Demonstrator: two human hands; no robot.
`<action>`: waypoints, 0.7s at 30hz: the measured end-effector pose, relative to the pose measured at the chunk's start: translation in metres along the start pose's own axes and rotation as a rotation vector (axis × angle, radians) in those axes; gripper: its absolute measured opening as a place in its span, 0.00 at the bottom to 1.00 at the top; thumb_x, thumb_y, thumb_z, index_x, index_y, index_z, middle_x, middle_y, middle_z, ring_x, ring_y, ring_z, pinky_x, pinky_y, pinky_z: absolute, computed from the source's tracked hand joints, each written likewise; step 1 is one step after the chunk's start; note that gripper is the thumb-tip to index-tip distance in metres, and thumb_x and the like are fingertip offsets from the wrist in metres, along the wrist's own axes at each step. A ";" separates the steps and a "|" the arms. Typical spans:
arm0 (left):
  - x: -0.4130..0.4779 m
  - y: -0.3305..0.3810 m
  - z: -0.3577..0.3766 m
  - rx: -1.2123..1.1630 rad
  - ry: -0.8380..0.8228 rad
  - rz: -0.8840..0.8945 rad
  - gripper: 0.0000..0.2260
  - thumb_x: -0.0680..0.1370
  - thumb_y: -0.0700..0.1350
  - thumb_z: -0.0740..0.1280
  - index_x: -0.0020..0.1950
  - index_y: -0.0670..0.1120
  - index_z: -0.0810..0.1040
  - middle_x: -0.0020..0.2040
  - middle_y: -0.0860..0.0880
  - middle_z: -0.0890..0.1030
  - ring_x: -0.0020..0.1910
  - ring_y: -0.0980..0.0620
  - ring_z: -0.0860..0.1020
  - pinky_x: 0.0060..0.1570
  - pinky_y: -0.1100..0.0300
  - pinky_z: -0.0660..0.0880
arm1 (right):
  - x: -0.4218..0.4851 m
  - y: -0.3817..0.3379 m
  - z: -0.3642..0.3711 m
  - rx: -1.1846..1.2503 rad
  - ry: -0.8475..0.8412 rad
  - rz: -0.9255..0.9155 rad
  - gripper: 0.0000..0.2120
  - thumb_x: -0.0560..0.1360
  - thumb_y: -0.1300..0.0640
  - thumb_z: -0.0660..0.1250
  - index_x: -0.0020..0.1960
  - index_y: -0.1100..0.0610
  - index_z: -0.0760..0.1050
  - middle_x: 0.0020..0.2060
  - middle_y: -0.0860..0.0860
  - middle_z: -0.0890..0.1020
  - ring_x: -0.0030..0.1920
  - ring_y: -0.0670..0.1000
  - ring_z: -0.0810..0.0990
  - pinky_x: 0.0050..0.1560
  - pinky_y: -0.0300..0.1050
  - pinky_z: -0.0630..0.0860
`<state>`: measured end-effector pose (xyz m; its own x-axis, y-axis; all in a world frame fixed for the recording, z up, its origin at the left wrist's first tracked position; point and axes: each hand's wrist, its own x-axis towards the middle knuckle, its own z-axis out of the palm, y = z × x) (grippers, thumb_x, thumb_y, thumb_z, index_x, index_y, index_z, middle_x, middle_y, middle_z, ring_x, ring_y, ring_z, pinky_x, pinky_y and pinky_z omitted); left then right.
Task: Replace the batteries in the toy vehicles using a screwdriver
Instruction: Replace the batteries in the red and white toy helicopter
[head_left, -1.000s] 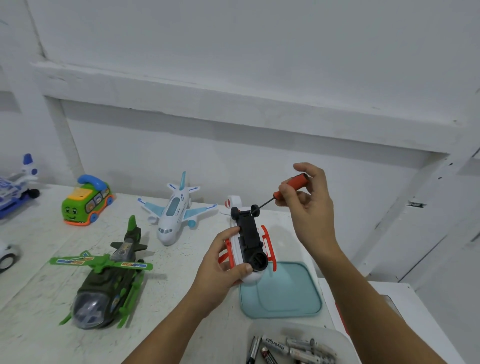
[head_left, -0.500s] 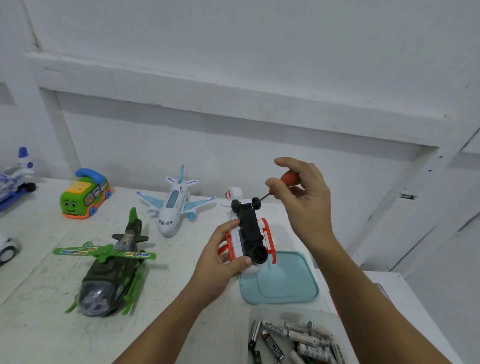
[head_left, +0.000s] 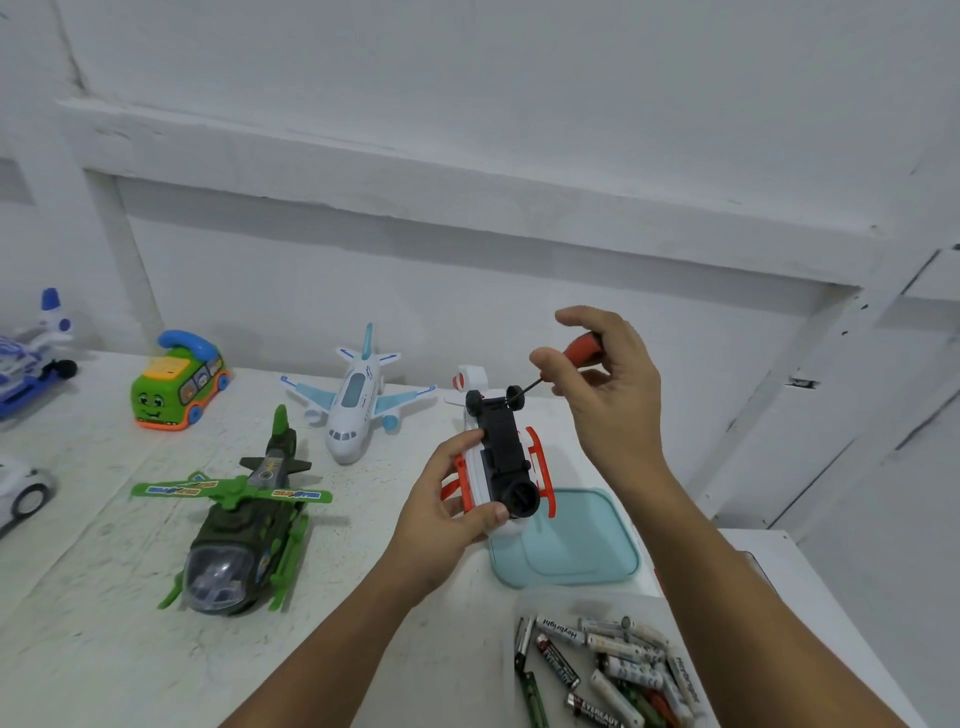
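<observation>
Above teal lid (head_left: 597, 545) and batteries (head_left: 623, 670), left fingers (head_left: 458, 447) grip white toy (head_left: 477, 475), right fingers (head_left: 545, 359) pinch screwdriver (head_left: 584, 345)

Left hand (head_left: 448, 512) holds upturned toy (head_left: 501, 460); right hand (head_left: 605, 395) pinches screwdriver (head_left: 570, 356).

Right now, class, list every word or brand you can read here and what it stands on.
"Heybright": on a white battery.
"EVEREADY": on a black battery.
Too blurred to read: the blue labels on the green helicopter rotor.
</observation>
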<state>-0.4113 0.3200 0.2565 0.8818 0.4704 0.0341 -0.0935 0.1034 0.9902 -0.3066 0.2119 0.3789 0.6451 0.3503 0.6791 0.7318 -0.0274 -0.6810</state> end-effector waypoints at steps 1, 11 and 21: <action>-0.001 0.001 0.000 -0.001 -0.002 0.005 0.31 0.73 0.37 0.75 0.60 0.72 0.70 0.64 0.56 0.74 0.61 0.47 0.77 0.45 0.57 0.82 | -0.001 -0.001 0.001 -0.007 0.005 -0.005 0.12 0.74 0.53 0.72 0.56 0.45 0.75 0.41 0.46 0.74 0.43 0.51 0.79 0.43 0.53 0.82; -0.012 0.002 -0.007 -0.070 -0.042 -0.010 0.31 0.73 0.35 0.74 0.64 0.65 0.71 0.64 0.52 0.76 0.60 0.46 0.78 0.46 0.56 0.82 | -0.010 -0.011 -0.003 0.028 -0.036 0.072 0.20 0.75 0.62 0.70 0.60 0.41 0.71 0.38 0.50 0.77 0.42 0.50 0.81 0.47 0.44 0.82; -0.020 0.001 -0.009 -0.089 -0.049 -0.031 0.30 0.73 0.35 0.73 0.65 0.64 0.70 0.63 0.52 0.76 0.59 0.46 0.79 0.49 0.49 0.83 | -0.013 -0.014 -0.010 0.056 -0.135 0.140 0.23 0.75 0.69 0.65 0.63 0.46 0.73 0.45 0.48 0.81 0.47 0.49 0.83 0.52 0.46 0.81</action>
<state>-0.4334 0.3187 0.2551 0.9065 0.4221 0.0126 -0.1048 0.1961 0.9750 -0.3229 0.1985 0.3822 0.7011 0.4696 0.5365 0.6214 -0.0333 -0.7828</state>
